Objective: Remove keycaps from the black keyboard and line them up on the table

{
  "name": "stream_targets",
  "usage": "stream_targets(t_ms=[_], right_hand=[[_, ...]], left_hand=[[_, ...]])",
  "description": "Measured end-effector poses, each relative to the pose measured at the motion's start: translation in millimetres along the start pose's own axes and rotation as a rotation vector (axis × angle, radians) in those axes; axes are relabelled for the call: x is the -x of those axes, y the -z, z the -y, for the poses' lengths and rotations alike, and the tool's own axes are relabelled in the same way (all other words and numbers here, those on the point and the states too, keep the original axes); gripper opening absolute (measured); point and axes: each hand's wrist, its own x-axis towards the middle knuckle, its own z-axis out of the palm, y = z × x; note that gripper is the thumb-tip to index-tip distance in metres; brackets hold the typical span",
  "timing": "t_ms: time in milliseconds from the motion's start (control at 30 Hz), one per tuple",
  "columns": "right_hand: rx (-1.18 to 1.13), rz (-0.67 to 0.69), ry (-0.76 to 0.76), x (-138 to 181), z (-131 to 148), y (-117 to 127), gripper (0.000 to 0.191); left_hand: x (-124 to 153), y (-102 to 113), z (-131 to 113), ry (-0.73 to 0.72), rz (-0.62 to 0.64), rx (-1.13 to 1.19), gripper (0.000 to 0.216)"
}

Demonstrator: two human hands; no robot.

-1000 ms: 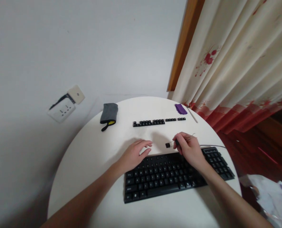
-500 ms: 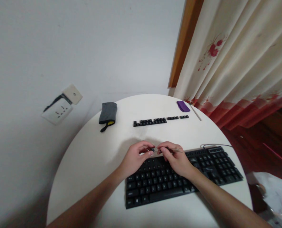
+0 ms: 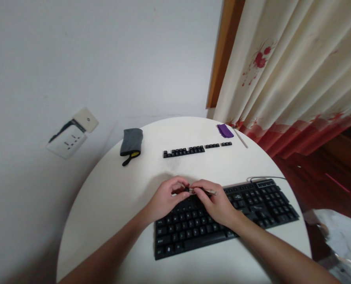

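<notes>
My left hand is closed in a pinch on a small black keycap, mostly covered by the fingers. Right beside it, my right hand grips a slender stick-like tool whose tip meets the keycap; its exact kind is too small to make out. Both hands are over the upper left part of a black keyboard, where the top row looks bare of caps. Beyond the hands, loose black keycaps stand lined up in rows on the white round table.
A grey cloth pouch with a black loop lies at the back left. At the back right are a folded purple cloth and a thin pale stick. The keyboard's cable runs off the right edge. A curtain hangs behind.
My hands have drawn closer together, and the tool's tip now meets the keycap. The whole view has shifted slightly; the loose keycaps and keyboard stay in place.
</notes>
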Motion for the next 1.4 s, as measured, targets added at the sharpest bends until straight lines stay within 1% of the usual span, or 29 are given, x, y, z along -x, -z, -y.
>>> stream_targets(t_ms=[100,200,267,367,400,433,567,633,833,933,1033,1133,1200,1300,1400], right_hand=[[0.059,-0.054,0.017,2,2,-1,0.019],[0.124,-0.066,0.051,2,5,0,0.021],[0.186,-0.106,0.085,2,7,2,0.021],[0.288,-0.179,0.144,2,10,6,0.02],[0.303,-0.173,0.16,2,11,7,0.021],[0.307,-0.137,0.173,2,11,7,0.022],[0.332,0.116,0.194,2,10,5,0.029],[0.366,0.162,0.176,3,10,1,0.035],[0.344,0.105,0.152,6,11,-1,0.031],[0.341,0.102,0.159,4,8,0,0.029],[0.339,0.099,0.164,4,5,-1,0.032],[0.337,0.099,0.168,5,4,-4,0.034],[0.345,0.093,0.164,6,6,-4,0.031],[0.396,0.065,0.122,0,6,3,0.024],[0.5,-0.009,0.008,-19,0,23,0.013]], left_hand=[[-1,-1,3,-0.006,-0.044,0.017,0.015],[-2,-3,4,-0.062,-0.122,-0.003,0.012],[-2,-4,4,-0.092,-0.162,-0.028,0.013],[-2,-3,2,-0.085,-0.173,-0.066,0.015],[-1,-3,1,-0.081,-0.169,-0.083,0.015],[-1,-3,0,-0.081,-0.162,-0.101,0.014],[3,-3,-1,-0.127,-0.129,-0.13,0.01],[3,-4,0,-0.137,-0.115,-0.105,0.009],[1,-3,2,-0.109,-0.117,-0.032,0.008],[1,-4,2,-0.102,-0.131,-0.02,0.009],[1,-5,3,-0.077,-0.143,-0.01,0.01],[1,-4,4,-0.063,-0.132,-0.024,0.011],[1,-4,4,-0.078,-0.123,-0.045,0.011],[0,-3,3,-0.1,-0.143,-0.067,0.016],[0,-2,2,-0.109,-0.16,-0.09,0.028]])
